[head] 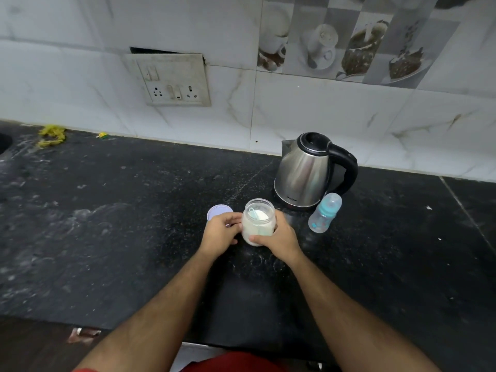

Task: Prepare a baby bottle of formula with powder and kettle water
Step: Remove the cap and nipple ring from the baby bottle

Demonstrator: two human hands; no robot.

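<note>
Baby bottle (324, 214): upright on black counter (107, 224), capped, teal collar; just right of jar, in front of kettle.
Powder jar (258, 221): open, clear, white powder and pale scoop (255, 214) inside; on counter.
Right hand (279, 236): fingers wrapped round jar, thumb across its front.
Left hand (221, 234): fingers curled, fingertips touching jar's left side.
Lid (218, 211): flat on counter, behind left hand.
Kettle (308, 171): steel, black handle, lid closed, near wall.
</note>
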